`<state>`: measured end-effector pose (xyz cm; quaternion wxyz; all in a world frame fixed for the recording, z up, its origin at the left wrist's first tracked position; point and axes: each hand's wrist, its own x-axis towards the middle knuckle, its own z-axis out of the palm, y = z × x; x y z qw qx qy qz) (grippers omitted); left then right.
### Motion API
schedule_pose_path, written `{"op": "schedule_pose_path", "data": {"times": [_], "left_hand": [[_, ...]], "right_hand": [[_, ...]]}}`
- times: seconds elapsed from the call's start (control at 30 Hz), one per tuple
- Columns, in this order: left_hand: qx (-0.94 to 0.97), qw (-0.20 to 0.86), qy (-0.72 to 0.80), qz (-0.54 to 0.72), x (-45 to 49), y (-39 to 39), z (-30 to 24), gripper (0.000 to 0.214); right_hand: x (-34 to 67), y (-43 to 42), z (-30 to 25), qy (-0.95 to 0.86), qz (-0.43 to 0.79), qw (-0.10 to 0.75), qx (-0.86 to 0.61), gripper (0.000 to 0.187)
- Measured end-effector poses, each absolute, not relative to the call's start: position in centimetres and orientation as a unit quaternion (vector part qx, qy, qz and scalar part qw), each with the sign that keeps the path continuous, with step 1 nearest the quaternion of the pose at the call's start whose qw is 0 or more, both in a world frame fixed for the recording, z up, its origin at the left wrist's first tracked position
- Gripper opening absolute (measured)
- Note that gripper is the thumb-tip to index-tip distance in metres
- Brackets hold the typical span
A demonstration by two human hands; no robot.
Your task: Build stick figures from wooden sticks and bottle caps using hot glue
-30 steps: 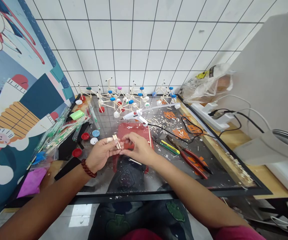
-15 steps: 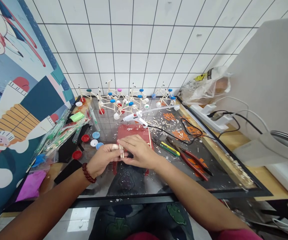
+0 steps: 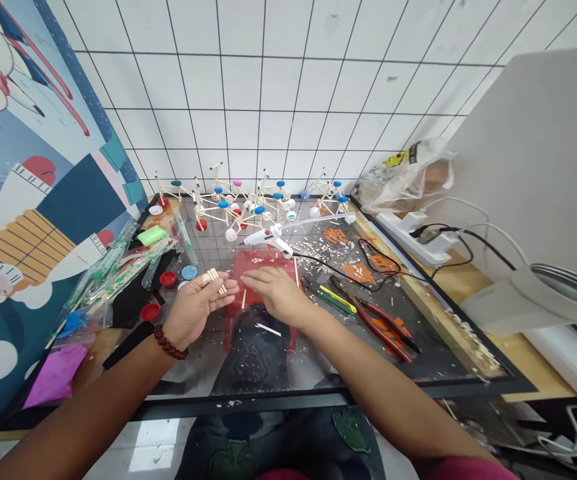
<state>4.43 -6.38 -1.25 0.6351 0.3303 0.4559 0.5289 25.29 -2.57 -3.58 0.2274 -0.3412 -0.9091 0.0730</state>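
The left hand (image 3: 195, 308) grips a few sticks (image 3: 215, 280) — the right hand (image 3: 278, 293) lies flat and empty beside a loose stick (image 3: 243, 299) between them, which looks to need a careful pinch.

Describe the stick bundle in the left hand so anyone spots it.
On the dark table, find the red mat at centre. Left of it, the left hand pinches a bundle of short pale sticks. Loose sticks nearby lie singly; these are bunched and lifted.

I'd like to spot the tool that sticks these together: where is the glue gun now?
In the head view, the white glue gun lies mid-table, just beyond the right hand and in front of the stick models.
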Motion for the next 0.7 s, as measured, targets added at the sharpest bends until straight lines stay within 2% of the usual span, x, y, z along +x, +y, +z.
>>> {"op": "schedule_pose_path", "data": {"times": [0.07, 0.13, 0.23, 0.33, 0.47, 0.57, 0.7], "left_hand": [[0.327, 0.634, 0.459, 0.529, 4.4, -6.3, -1.3, 0.029], [0.327, 0.634, 0.462, 0.527, 4.4, -6.2, -1.2, 0.027], [0.324, 0.634, 0.466, 0.525, 4.4, -6.3, -1.1, 0.025], [0.327, 0.637, 0.473, 0.514, 4.3, -6.3, -1.2, 0.025], [0.342, 0.65, 0.478, 0.483, 4.5, -6.5, -1.4, 0.029], [0.359, 0.659, 0.48, 0.454, 4.6, -6.7, -1.4, 0.033], [0.405, 0.667, 0.474, 0.408, 4.8, -7.1, -1.4, 0.036]], "right_hand": [[24.9, -2.8, -3.2, -0.934, 0.049, 0.167, -0.312, 0.032], [24.6, -3.1, -2.8, -0.944, 0.031, 0.141, -0.297, 0.019], [24.7, -3.3, -2.5, -0.934, 0.024, 0.137, -0.328, 0.017], [25.5, -3.0, -2.6, -0.911, 0.091, 0.187, -0.355, 0.015], [26.4, -2.7, -2.1, -0.877, 0.251, 0.295, -0.284, 0.021], [26.2, -3.1, -1.6, -0.862, 0.314, 0.31, -0.25, 0.031], [25.3, -3.9, -1.7, -0.825, 0.347, 0.346, -0.281, 0.027]]}}
